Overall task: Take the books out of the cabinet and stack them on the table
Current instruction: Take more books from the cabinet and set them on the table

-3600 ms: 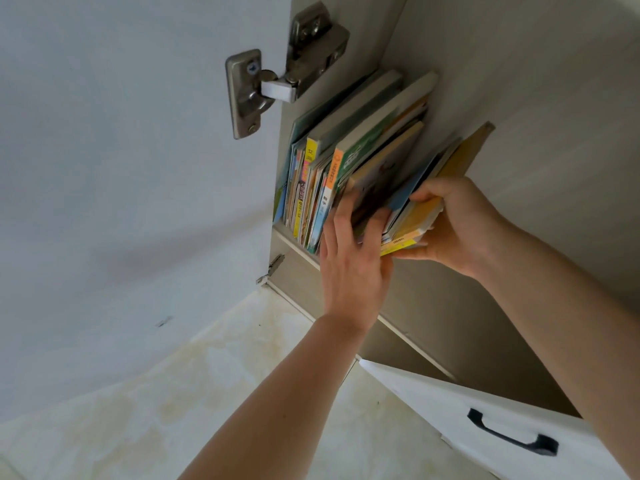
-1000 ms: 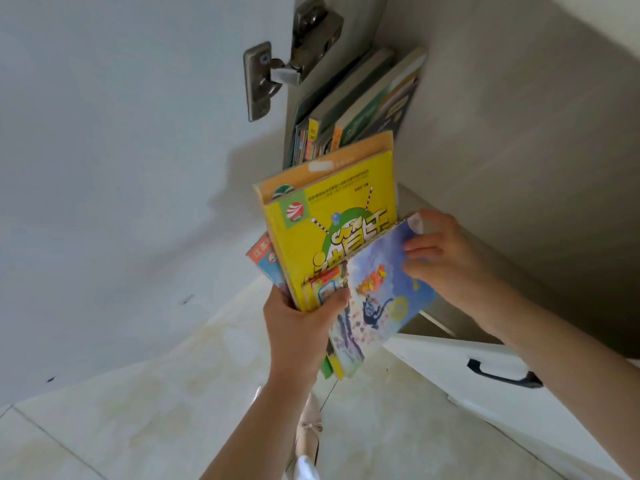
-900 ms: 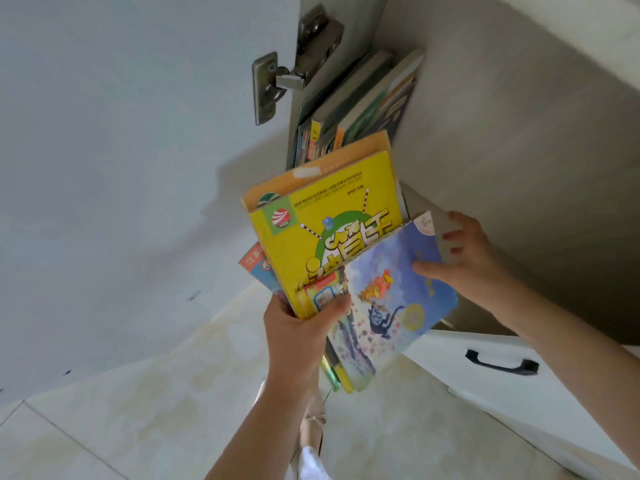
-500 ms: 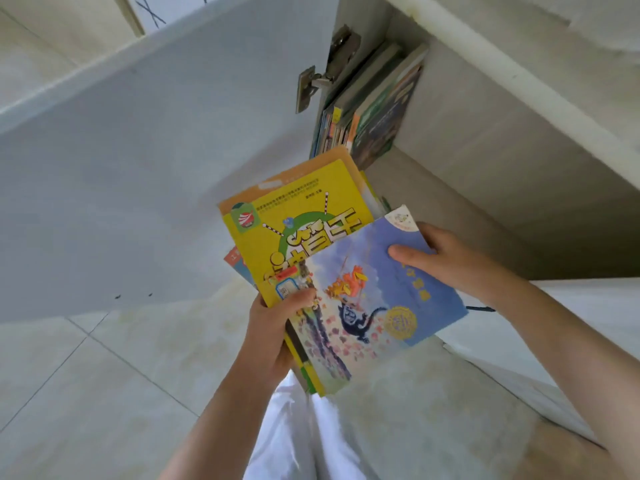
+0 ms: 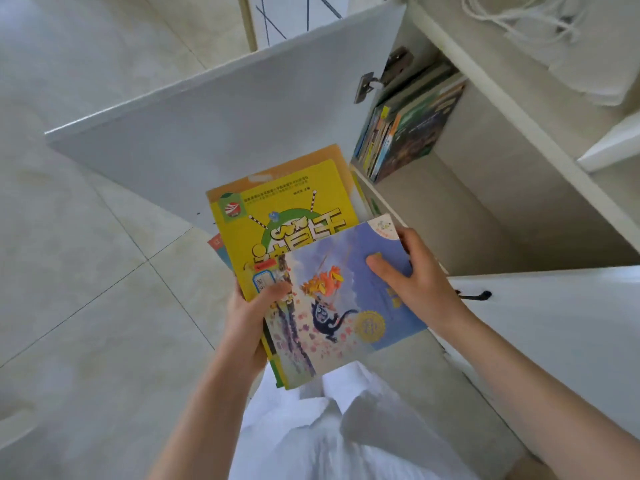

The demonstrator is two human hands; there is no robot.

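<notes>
I hold a bundle of thin books in front of the open cabinet [image 5: 485,216]. A yellow book [image 5: 277,216] lies on the bundle, and a blue picture book [image 5: 339,306] lies over its lower right. My left hand [image 5: 249,317] grips the bundle's lower left edge, thumb on the covers. My right hand [image 5: 415,271] holds the blue book's right edge, thumb on its cover. A row of upright books [image 5: 405,129] still stands at the cabinet's left wall.
The left cabinet door [image 5: 225,109] stands open behind the bundle. The right door [image 5: 554,327] with a black handle [image 5: 474,295] is open beside my right arm. A white tabletop with a bag's cords [image 5: 540,22] lies above the cabinet. Tiled floor spreads to the left.
The bundle has come out of the cabinet and down toward my body. My view has tilted down and back, so the cabinet's top edge and tabletop show.
</notes>
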